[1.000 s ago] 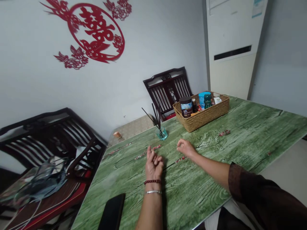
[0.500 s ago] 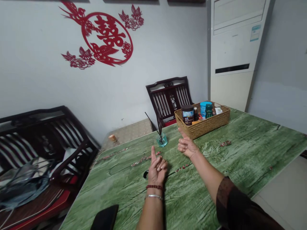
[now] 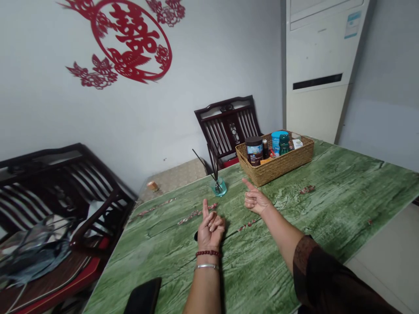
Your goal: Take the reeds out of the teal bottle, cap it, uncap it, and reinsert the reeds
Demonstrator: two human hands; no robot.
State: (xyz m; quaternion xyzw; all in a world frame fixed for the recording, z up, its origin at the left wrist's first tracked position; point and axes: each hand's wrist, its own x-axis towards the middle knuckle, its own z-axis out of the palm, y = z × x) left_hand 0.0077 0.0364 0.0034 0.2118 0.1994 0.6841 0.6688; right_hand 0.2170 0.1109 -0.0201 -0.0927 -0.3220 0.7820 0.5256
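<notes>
My left hand [image 3: 211,226] is held palm up over the green table [image 3: 157,261], its index finger pointing away and the other fingers curled in, with nothing in them. A red bead bracelet and a silver bangle circle that wrist. My right hand [image 3: 257,199] has the same shape, index finger stretched toward the near side of a wicker basket [image 3: 281,168], and it too holds nothing. A teal glass diffuser [image 3: 219,187] with dark sticks stands beyond my left hand. Part of a small black object [image 3: 196,236] shows beside my left palm.
In the basket are a dark brown jar [image 3: 254,152], a blue tin [image 3: 279,140] and a green bottle [image 3: 284,144]. A black phone-like object [image 3: 143,297] lies at the near left. Dark wooden chairs [image 3: 227,124] stand behind and left of the table.
The view has shifted slightly, so the wall decoration sits higher and further left. My left hand appears a little further left, covering more of the black object. Both hands keep their pointing shape.
</notes>
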